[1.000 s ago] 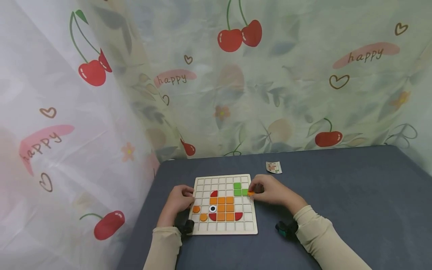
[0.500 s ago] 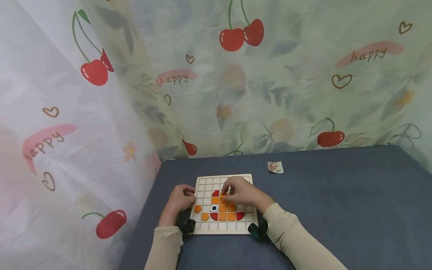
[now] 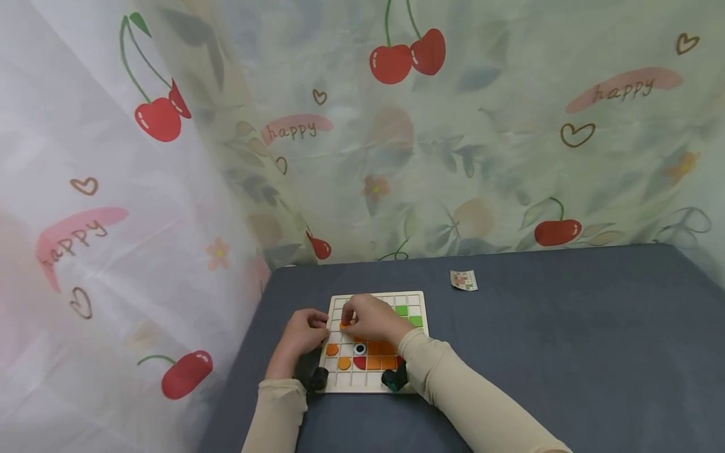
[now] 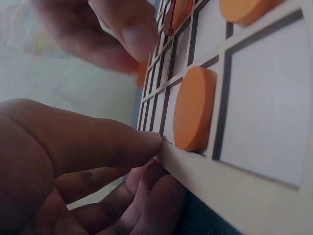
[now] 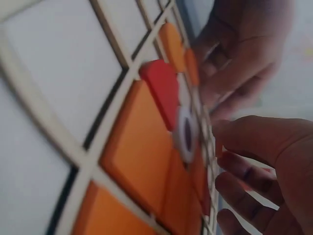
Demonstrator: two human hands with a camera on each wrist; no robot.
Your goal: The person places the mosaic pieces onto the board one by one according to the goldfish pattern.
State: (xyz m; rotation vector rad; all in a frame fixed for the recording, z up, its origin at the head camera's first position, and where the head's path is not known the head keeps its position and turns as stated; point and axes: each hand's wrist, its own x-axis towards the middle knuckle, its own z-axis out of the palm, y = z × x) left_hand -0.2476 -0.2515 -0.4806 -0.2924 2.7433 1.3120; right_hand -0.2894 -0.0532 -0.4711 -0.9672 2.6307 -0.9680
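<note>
A pale wooden grid board point(image 3: 334, 385) lies on the table. My right hand point(image 3: 374, 318) is over its upper left part and pinches a small orange piece point(image 3: 343, 326) between thumb and fingers. My left hand point(image 3: 303, 330) holds the board's left edge; in the left wrist view its thumb point(image 4: 142, 147) lies at the rim, with the other fingers curled below. Two orange discs point(image 3: 332, 350) sit in cells near that edge. A white eye piece point(image 3: 359, 349) and orange squares point(image 3: 374, 363) fill middle cells, partly hidden by the right arm. A red rounded piece point(image 5: 161, 88) shows in the right wrist view.
Green squares point(image 3: 401, 311) sit at the board's upper right. Beyond the board, a small printed card point(image 3: 464, 280) lies on the dark tabletop point(image 3: 566, 333). A patterned curtain point(image 3: 391, 189) hangs behind the table, and another stretch runs along the left.
My right hand has moved left across the board with the orange piece, from the right edge to the upper left. The left hand has stayed at the left edge.
</note>
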